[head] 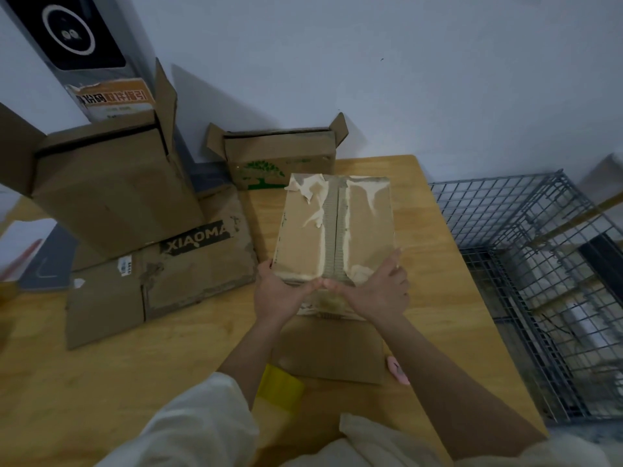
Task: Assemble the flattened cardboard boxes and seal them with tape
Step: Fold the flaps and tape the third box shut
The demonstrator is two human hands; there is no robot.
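Observation:
A closed cardboard box (333,224) with torn paper and a ripped strip along its centre seam stands on the wooden table (141,372). My left hand (279,294) grips its near left corner, thumb laid along the near top edge. My right hand (374,291) holds the near right corner, fingers up the right side, thumb meeting the left thumb at the seam. Below the box lies a flat cardboard piece (333,352). A yellow tape roll (281,389) sits under my left forearm. A pink cutter (399,370) peeks out beside my right forearm.
A flattened box marked XIAOMA (161,274) lies at left with a tall open box (108,193) on it. A box with a green tree print (279,163) stands by the wall. A wire cage (546,274) sits right of the table edge.

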